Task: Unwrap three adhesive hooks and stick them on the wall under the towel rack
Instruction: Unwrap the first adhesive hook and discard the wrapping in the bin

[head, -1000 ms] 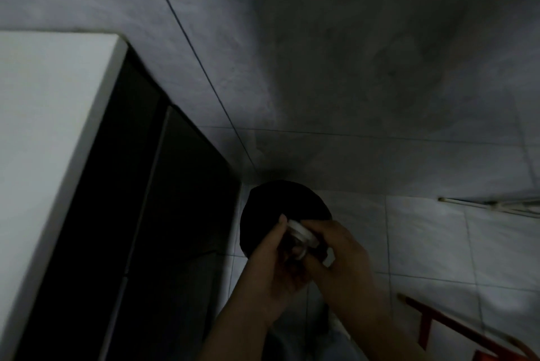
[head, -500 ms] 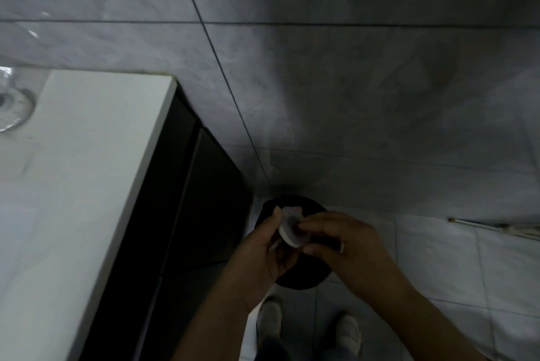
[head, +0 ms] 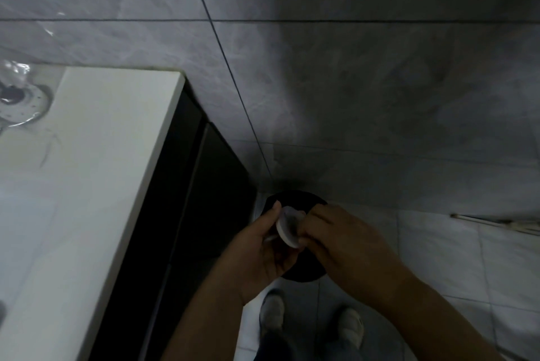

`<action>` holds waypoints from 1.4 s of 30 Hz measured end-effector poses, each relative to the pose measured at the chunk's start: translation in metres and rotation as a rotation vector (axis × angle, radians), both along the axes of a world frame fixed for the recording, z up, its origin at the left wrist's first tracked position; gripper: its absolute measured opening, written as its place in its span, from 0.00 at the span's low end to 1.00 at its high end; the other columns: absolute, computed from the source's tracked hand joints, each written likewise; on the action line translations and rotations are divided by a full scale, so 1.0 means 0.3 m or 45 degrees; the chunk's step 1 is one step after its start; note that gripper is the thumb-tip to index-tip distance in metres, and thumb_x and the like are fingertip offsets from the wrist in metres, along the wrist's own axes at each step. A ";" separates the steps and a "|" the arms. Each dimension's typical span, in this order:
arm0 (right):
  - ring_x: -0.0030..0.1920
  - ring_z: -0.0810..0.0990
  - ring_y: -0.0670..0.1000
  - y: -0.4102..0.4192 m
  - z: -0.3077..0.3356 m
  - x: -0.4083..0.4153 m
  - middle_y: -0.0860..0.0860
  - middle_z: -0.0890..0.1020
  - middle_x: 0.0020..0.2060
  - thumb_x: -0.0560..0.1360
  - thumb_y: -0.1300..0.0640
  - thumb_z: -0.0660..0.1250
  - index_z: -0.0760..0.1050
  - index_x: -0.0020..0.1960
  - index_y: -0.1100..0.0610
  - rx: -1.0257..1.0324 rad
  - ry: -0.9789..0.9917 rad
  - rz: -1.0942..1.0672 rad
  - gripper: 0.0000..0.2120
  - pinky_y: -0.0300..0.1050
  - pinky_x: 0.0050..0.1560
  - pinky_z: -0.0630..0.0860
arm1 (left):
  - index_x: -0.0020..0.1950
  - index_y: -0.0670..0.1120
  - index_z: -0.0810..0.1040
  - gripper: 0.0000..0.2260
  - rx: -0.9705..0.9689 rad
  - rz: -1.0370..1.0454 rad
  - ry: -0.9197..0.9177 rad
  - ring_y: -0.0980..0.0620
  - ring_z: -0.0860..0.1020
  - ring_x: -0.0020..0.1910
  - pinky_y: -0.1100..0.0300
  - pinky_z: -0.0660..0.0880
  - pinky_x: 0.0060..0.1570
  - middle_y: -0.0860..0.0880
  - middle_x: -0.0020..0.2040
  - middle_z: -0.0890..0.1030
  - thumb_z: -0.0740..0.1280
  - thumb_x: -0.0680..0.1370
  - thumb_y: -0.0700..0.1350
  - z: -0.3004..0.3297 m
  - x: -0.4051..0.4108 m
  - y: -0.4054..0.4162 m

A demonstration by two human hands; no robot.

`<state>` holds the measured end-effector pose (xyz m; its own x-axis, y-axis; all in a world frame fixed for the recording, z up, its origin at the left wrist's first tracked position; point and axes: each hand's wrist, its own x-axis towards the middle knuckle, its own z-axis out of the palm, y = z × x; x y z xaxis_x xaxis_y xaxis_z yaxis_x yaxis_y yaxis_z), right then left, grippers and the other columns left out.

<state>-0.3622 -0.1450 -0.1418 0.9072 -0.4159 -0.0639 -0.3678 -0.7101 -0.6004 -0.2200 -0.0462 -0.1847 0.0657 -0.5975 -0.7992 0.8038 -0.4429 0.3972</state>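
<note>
hook [head: 287, 227] pinched by both hands (grey tiled wall [head: 350, 83] behind).

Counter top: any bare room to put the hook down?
Yes: the white counter top is bare between the sink drain and its right edge by the dark cabinet. It is crowded where the left hand and right hand pinch the hook.

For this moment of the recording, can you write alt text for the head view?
Both hands, left hand and right hand, hold a round white adhesive hook above a black bin on the tiled floor. A white sink counter stands to the left against a grey tiled wall.
</note>
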 end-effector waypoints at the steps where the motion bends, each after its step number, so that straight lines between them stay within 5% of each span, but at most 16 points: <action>1: 0.37 0.78 0.50 0.010 0.010 0.002 0.52 0.80 0.39 0.71 0.61 0.69 0.79 0.42 0.57 -0.054 0.033 0.032 0.01 0.36 0.36 0.66 | 0.52 0.43 0.85 0.22 0.028 0.004 -0.021 0.48 0.84 0.45 0.56 0.78 0.49 0.42 0.50 0.86 0.73 0.64 0.56 0.005 -0.001 -0.001; 4: 0.36 0.74 0.46 0.032 0.012 0.008 0.50 0.79 0.38 0.72 0.62 0.68 0.77 0.41 0.58 -0.018 0.029 -0.015 0.01 0.30 0.36 0.59 | 0.55 0.40 0.82 0.27 0.086 0.041 -0.100 0.46 0.83 0.45 0.54 0.78 0.47 0.41 0.47 0.85 0.72 0.62 0.56 0.014 -0.002 -0.010; 6: 0.38 0.68 0.40 0.033 -0.003 0.005 0.47 0.74 0.41 0.78 0.60 0.62 0.75 0.45 0.60 0.183 -0.006 -0.106 0.06 0.30 0.39 0.62 | 0.55 0.42 0.83 0.27 0.071 0.016 -0.172 0.46 0.84 0.48 0.54 0.78 0.49 0.42 0.50 0.86 0.68 0.64 0.59 0.023 -0.005 -0.015; 10: 0.40 0.72 0.39 0.043 -0.011 0.001 0.44 0.74 0.36 0.77 0.60 0.62 0.73 0.42 0.60 0.481 -0.175 -0.390 0.06 0.26 0.39 0.66 | 0.58 0.50 0.82 0.24 -0.062 -0.090 -0.361 0.51 0.82 0.56 0.59 0.79 0.53 0.48 0.56 0.85 0.64 0.68 0.60 0.041 -0.031 -0.008; 14: 0.38 0.77 0.42 0.062 -0.024 0.014 0.45 0.78 0.35 0.77 0.59 0.62 0.75 0.41 0.57 0.748 -0.296 -0.487 0.07 0.29 0.39 0.70 | 0.60 0.50 0.80 0.25 -0.150 -0.123 -0.436 0.50 0.81 0.58 0.58 0.78 0.58 0.47 0.57 0.84 0.73 0.66 0.59 0.042 -0.063 0.005; 18: 0.39 0.80 0.48 0.080 -0.030 0.032 0.50 0.81 0.36 0.77 0.61 0.62 0.76 0.41 0.58 0.945 -0.413 -0.537 0.07 0.37 0.42 0.76 | 0.61 0.48 0.80 0.21 -0.210 -0.080 -0.487 0.46 0.79 0.61 0.51 0.74 0.64 0.44 0.58 0.83 0.68 0.71 0.55 0.039 -0.068 0.017; 26: 0.38 0.79 0.58 0.096 -0.056 0.061 0.58 0.80 0.34 0.76 0.62 0.63 0.74 0.38 0.60 1.041 -0.419 -0.692 0.08 0.49 0.40 0.77 | 0.58 0.45 0.81 0.21 -0.238 -0.010 -0.588 0.46 0.81 0.58 0.57 0.77 0.57 0.40 0.56 0.84 0.65 0.70 0.54 0.032 -0.072 0.012; 33: 0.35 0.78 0.49 0.091 -0.077 0.089 0.55 0.80 0.33 0.76 0.62 0.64 0.75 0.37 0.60 0.963 -0.401 -0.798 0.09 0.39 0.37 0.74 | 0.49 0.48 0.83 0.15 -0.245 0.154 -0.587 0.54 0.84 0.51 0.66 0.79 0.47 0.48 0.48 0.87 0.63 0.69 0.52 0.000 -0.093 -0.002; 39: 0.31 0.74 0.45 0.056 -0.137 0.087 0.47 0.77 0.28 0.74 0.62 0.63 0.74 0.35 0.55 0.952 -0.336 -0.907 0.10 0.35 0.32 0.71 | 0.49 0.45 0.83 0.17 -0.229 0.285 -0.511 0.53 0.85 0.48 0.64 0.81 0.48 0.46 0.47 0.87 0.63 0.68 0.54 -0.003 -0.110 -0.010; 42: 0.28 0.72 0.42 0.027 -0.177 0.071 0.44 0.75 0.25 0.74 0.62 0.63 0.73 0.33 0.51 0.926 -0.279 -0.923 0.13 0.35 0.31 0.69 | 0.51 0.44 0.79 0.16 -0.154 0.347 -0.455 0.50 0.83 0.44 0.60 0.79 0.45 0.46 0.46 0.85 0.56 0.76 0.51 -0.016 -0.097 -0.014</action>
<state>-0.3408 -0.1368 -0.1950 0.4781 -0.7913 -0.3812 -0.3925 0.1957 -0.8987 -0.2492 -0.0504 -0.1895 0.4922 -0.6075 -0.6235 0.6877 -0.1677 0.7063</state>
